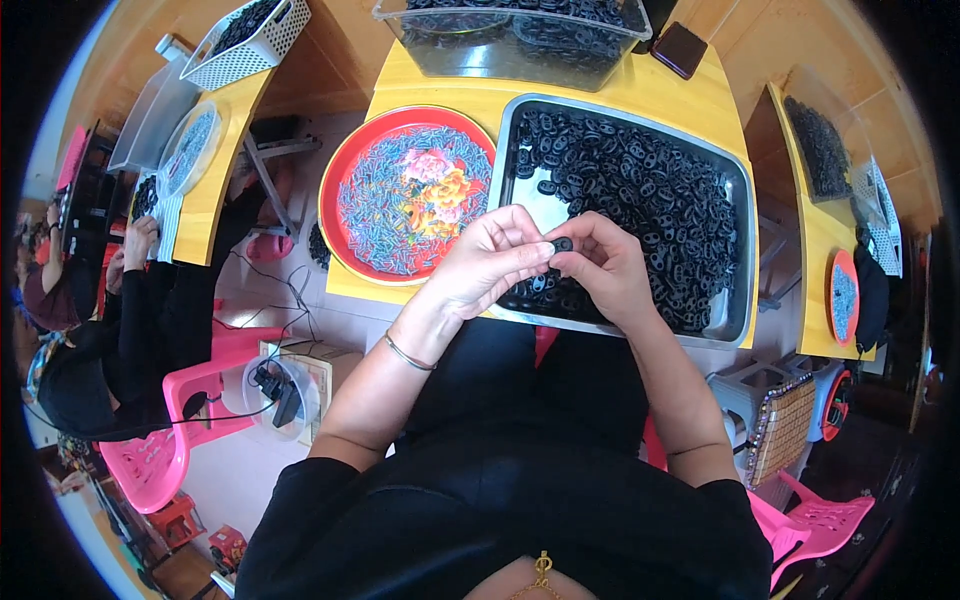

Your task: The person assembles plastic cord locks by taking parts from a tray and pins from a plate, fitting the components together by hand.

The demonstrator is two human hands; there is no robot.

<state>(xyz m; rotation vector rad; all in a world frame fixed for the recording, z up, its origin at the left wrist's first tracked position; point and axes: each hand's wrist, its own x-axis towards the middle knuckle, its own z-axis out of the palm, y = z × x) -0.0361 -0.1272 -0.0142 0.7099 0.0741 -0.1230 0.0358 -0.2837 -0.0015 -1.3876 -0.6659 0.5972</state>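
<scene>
A small black oval plastic piece with holes [562, 244] is pinched between the fingertips of both my hands, over the near left part of a metal tray [750, 240]. My left hand [500, 258] is closed on it from the left, thumb and forefinger together. From the right, my right hand [608, 268] grips the same piece between thumb and finger. Many similar black pieces [640, 180] fill the tray. To the left stands a round red tray [335, 205] with a flower print, strewn with small blue-grey pins [375, 190]. Whether a pin is in my fingers cannot be seen.
A clear plastic bin [520, 60] of black pieces stands at the table's far side, beside a dark phone-like object [679, 50]. On the left, a co-worker [140, 330] sits at another table. Pink chairs [190, 420] and a clear bucket [295, 400] stand below.
</scene>
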